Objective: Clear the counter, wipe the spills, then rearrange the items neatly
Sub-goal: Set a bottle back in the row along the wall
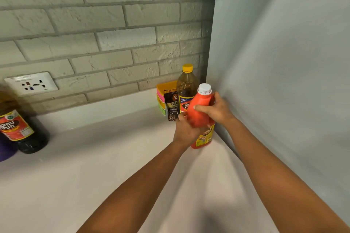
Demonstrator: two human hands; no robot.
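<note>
Both hands clasp the orange plastic bottle with white cap (200, 111): left hand (186, 128) low, right hand (217, 109) on its handle; it stands (seemingly tilted left) on the white bench (113, 157), in the corner.

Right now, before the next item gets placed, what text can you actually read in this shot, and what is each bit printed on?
"DATU PUTI": red label of the dark sauce bottle at far left.
"GRA", cut off: black coffee sachet against the yellow, pink and green trays.
Label on the amber bottle with yellow cap: too blurred.
Label on the orange plastic bottle with white cap, gripped by left hand and right hand: blurred.
</note>
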